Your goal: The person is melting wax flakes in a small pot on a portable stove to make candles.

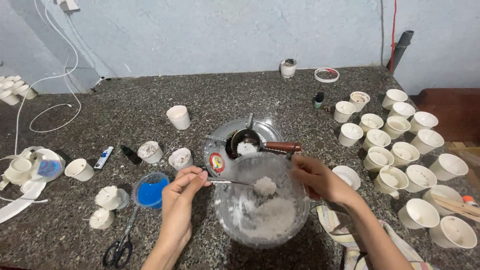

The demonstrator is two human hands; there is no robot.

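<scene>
My left hand (180, 200) holds a metal spoon (250, 184) heaped with white flakes over a clear glass bowl (240, 232) that is partly filled with the same flakes. Gripping that bowl's far right rim is my right hand (317, 177). Just behind the bowl a small dark pot with a brown handle (282, 146) sits on a round metal burner (222, 135) and holds a little white material.
Several white paper cups (425, 175) crowd the right side of the speckled stone counter (125, 125). More cups (178, 117), a blue-filled cup (151, 191), scissors (119, 248), a small tube (104, 157) and white cables (45, 115) lie to the left. A striped cloth (345, 235) lies under my right forearm.
</scene>
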